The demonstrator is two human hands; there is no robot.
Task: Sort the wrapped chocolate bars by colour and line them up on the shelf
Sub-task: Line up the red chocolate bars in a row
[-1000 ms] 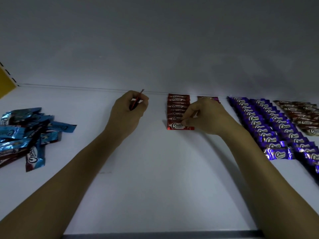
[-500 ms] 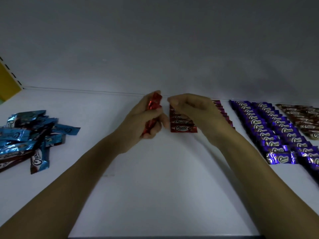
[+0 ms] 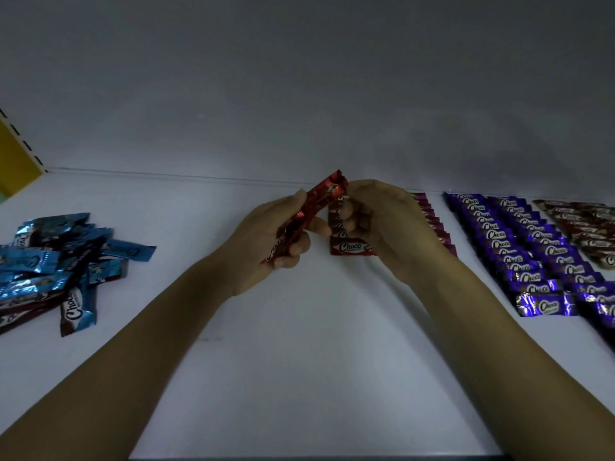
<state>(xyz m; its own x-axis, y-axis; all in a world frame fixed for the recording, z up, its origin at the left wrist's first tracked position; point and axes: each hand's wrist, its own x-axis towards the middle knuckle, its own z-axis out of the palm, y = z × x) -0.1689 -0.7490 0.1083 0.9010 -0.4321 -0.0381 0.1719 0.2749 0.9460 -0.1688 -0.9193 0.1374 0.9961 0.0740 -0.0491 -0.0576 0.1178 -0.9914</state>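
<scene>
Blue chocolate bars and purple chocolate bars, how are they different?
The blue bars lie in a jumbled pile, crossing over each other, while the purple bars lie in neat, overlapping rows. The blue bars sit at the left of the shelf, and the purple bars sit at the right. Both kinds have shiny wrappers that say Choco.

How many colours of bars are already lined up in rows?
4: red row at centre, magenta row partly hidden behind the right hand, purple rows to the right, brown row at the far right edge, cut off.
</scene>
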